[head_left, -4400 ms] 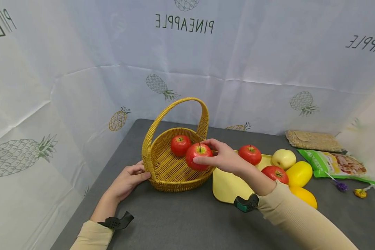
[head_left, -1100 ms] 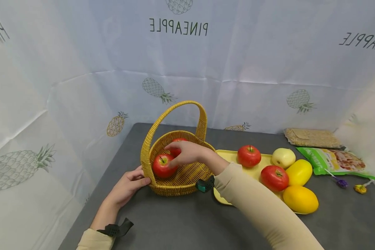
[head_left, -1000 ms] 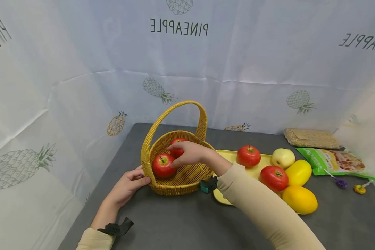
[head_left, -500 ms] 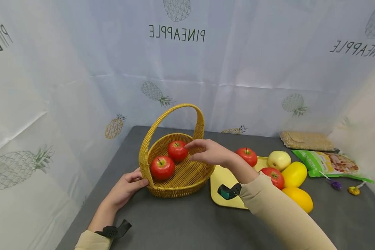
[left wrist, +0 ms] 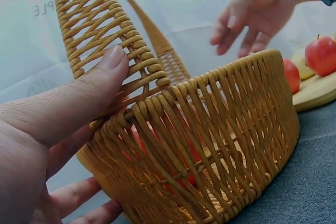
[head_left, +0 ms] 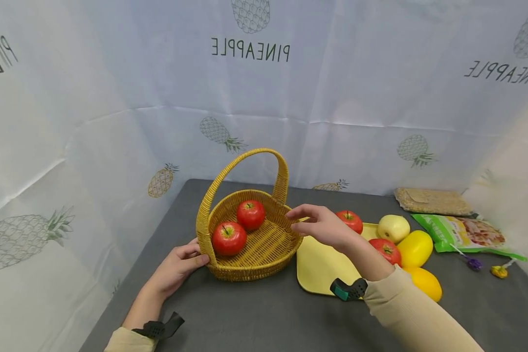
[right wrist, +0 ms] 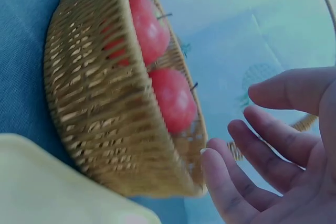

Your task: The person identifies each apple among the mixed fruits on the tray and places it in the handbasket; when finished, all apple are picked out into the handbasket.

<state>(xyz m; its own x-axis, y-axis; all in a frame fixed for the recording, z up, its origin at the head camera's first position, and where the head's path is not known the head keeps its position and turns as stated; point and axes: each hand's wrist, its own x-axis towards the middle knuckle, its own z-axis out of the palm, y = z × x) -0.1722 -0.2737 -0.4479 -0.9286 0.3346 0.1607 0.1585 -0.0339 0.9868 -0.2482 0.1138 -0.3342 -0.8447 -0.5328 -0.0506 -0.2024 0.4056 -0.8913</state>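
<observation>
A yellow wicker basket point(head_left: 255, 271) with a tall arched handle stands on the grey table, holding two red apples point(head_left: 230, 238) point(head_left: 251, 215) side by side in its left half. My left hand point(head_left: 176, 269) grips the basket's left side; in the left wrist view the thumb point(left wrist: 107, 69) lies over the foot of the handle and the fingers go round the wall. Over the basket's right rim hovers my right hand point(head_left: 323, 227), fingers apart and holding nothing. The right wrist view shows the same bare fingers point(right wrist: 278, 129) beside the rim.
To the right, a pale yellow tray point(head_left: 321, 271) bears red apples point(head_left: 386, 250) point(head_left: 351, 221), a pale green fruit point(head_left: 393, 228) and yellow mango-like fruits point(head_left: 415, 248). Farther right lie a green food packet point(head_left: 471, 234), a bag of grains point(head_left: 433, 201) and two small wrapped lollipops point(head_left: 474, 264).
My right hand set a second red apple in the basket's left part, let go, and drew back to the right over the rim. The left hand kept its grip on the basket.
</observation>
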